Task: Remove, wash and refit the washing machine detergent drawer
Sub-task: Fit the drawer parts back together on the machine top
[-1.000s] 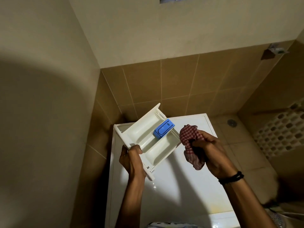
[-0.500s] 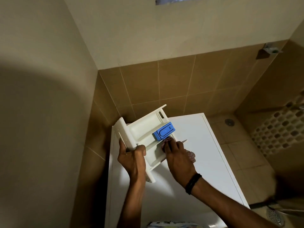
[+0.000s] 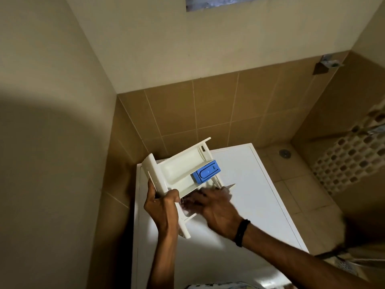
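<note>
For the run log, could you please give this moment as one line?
left hand: grips detergent drawer front | right hand: blurred, in near compartment | blue insert: fitted | washing machine: below

Wears a black band [image 3: 241, 232] round the right wrist, at five o'clock from the right hand [image 3: 214, 209]; narrow, dark all round, snug against the arm. Shows both forearms bare to the frame edge, the left at six o'clock, the right at four. Shows the left hand [image 3: 161, 207] sharp, the right smeared by blur.
</note>
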